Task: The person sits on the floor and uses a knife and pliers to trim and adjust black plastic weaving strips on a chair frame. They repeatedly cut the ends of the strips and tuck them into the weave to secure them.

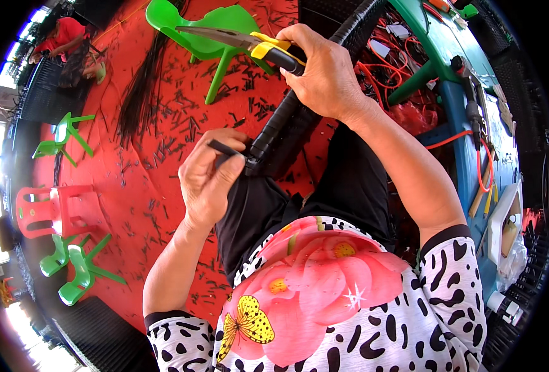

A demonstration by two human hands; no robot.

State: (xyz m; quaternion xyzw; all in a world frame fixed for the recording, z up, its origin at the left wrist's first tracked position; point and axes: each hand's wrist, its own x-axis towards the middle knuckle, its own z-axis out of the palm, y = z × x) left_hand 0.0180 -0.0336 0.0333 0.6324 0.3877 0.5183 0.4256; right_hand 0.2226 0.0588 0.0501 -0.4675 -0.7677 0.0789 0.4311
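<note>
My right hand (pixel 327 77) is wrapped round the yellow-and-black handles of a pair of shears (pixel 225 38), raised over a green chair. The long grey blades point left and look nearly closed. My left hand (pixel 206 180) pinches a short flat black strip (pixel 223 148) between thumb and fingers, at the near end of a long black strip-wrapped piece (pixel 281 127). That piece leans across my lap and slants up to the right, passing behind my right hand. Whether the pinched strip is joined to it cannot be made out.
Black offcuts litter the red floor (pixel 169 204), with a bundle of long black strips (pixel 141 99) beyond. A green chair (pixel 240 25) stands ahead; a red chair (pixel 60 208) is left. Tools lie on a blue table (pixel 464 164) at right. Another person (pixel 66 37) sits far left.
</note>
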